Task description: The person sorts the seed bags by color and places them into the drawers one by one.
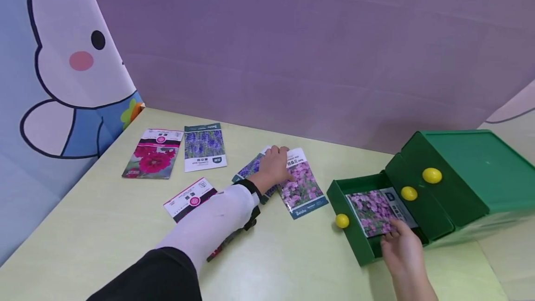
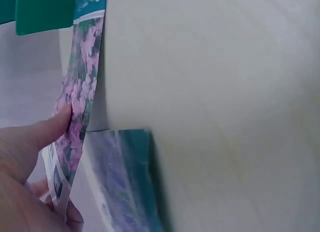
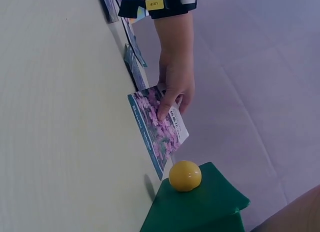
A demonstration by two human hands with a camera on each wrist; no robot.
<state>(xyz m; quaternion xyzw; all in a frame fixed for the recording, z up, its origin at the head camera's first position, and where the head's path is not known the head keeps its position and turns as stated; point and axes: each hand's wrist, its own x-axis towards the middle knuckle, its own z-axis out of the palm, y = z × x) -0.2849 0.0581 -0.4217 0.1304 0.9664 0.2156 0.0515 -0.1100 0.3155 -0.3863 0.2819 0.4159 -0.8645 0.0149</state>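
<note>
My left hand [image 1: 271, 166] pinches a seed packet with pink flowers [image 1: 304, 182] by its white end. In the left wrist view the thumb lies on the packet's printed face, and the other fingers are behind it. A purple-flowered packet [image 1: 249, 167] lies partly under that hand. On the right, a green box [image 1: 480, 166] has its small drawer [image 1: 351, 231] pulled out. Inside is another pink-flowered packet [image 1: 372, 210]. My right hand [image 1: 403, 250] is at the drawer's near side, fingertips touching this packet's edge; whether they grip it is unclear.
A magenta-flowered packet [image 1: 154, 154] and a lavender packet [image 1: 205, 147] lie at the table's back left. Another packet [image 1: 192, 199] lies partly hidden beneath my left forearm. Yellow round knobs [image 1: 342, 220] stick out from the drawer fronts. A purple backdrop [image 1: 271, 59] rises behind the table.
</note>
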